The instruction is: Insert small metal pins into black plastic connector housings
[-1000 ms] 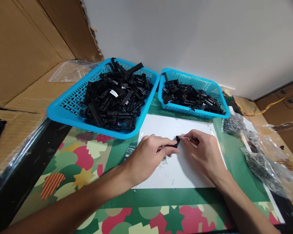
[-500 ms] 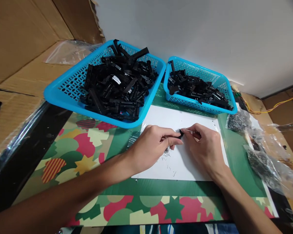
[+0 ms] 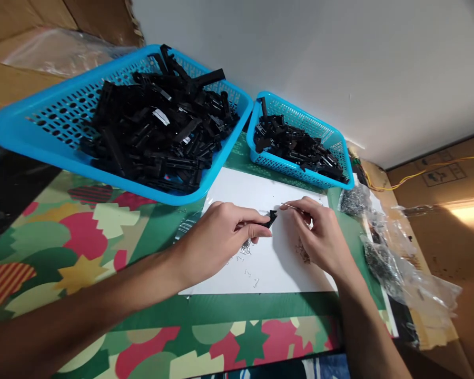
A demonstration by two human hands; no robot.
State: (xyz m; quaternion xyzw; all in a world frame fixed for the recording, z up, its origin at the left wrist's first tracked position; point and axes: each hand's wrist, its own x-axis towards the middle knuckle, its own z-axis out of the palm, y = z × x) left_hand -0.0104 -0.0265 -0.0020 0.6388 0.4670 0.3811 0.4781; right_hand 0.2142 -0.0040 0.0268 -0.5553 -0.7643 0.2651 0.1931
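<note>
My left hand (image 3: 237, 226) is closed on a small black plastic part (image 3: 272, 217), pinched between thumb and fingers above a white sheet of paper (image 3: 237, 184). To its right, my right hand (image 3: 316, 223) grips a thin metal tool like tweezers (image 3: 289, 206), its tip pointing left toward the black part with a gap between them. Whether the tip holds anything is too small to tell. Beneath my left hand lies a little heap of tiny silvery metal pieces (image 3: 245, 247), a few of them scattered nearer me. A second heap of small brownish metal pieces (image 3: 302, 251) shows beside my right hand.
A large blue basket (image 3: 8, 123) full of black plastic parts stands at the back left. A smaller blue basket (image 3: 256, 150) of similar parts is behind the paper. Clear bags of small metal pieces (image 3: 353, 199) lie at the right, near a cardboard wall (image 3: 446, 221).
The tool tip and my right hand have drawn away from the black part, opening a gap. The black part now stands more upright in my left hand. The whole view has shifted.
</note>
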